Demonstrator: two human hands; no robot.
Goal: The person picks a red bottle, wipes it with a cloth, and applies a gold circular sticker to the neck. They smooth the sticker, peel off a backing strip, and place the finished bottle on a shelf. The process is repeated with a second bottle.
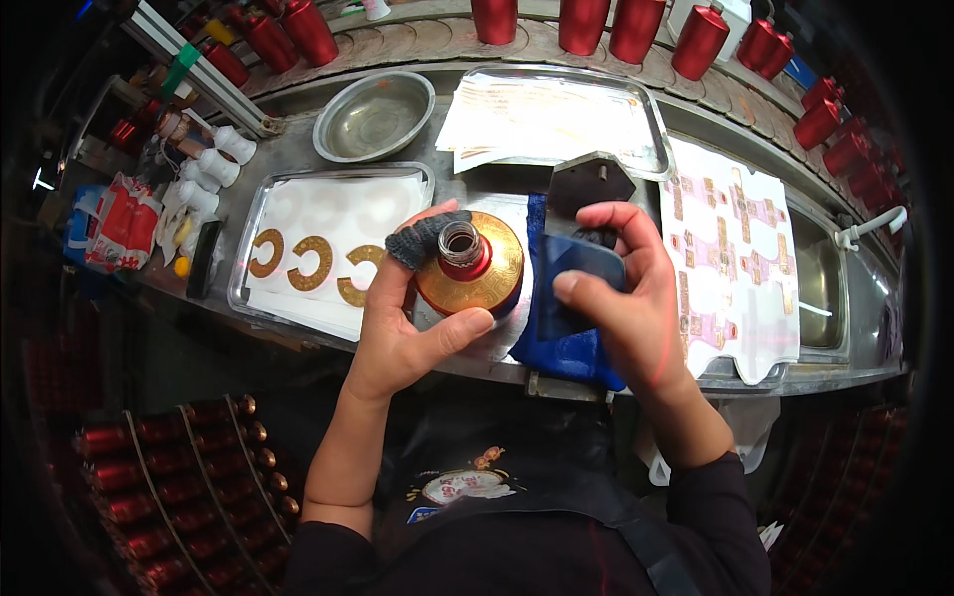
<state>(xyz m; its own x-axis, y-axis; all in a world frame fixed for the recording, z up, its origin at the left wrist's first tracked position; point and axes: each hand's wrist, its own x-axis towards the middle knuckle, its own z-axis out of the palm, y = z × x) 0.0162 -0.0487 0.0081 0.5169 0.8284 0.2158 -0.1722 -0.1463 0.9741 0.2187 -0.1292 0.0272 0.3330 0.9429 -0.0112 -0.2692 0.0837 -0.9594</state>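
Note:
My left hand is closed around a red bottle with an open, clear threaded neck. A gold ring-shaped decal covers its shoulder. A dark knitted cover wraps a finger of that hand. Just right of the bottle, my right hand pinches a dark blue, flat, scraper-like piece between thumb and fingers, apart from the bottle. Beneath it lies a blue cloth. A dark angular plate stands behind the right hand. Left of the bottle, gold C-shaped decals lie on white paper.
The decals' metal tray sits at left, a steel bowl behind it. Another tray holds paper sheets. Patterned decal sheets lie beside a sink. Red bottles line a conveyor; stacked red bottles stand lower left.

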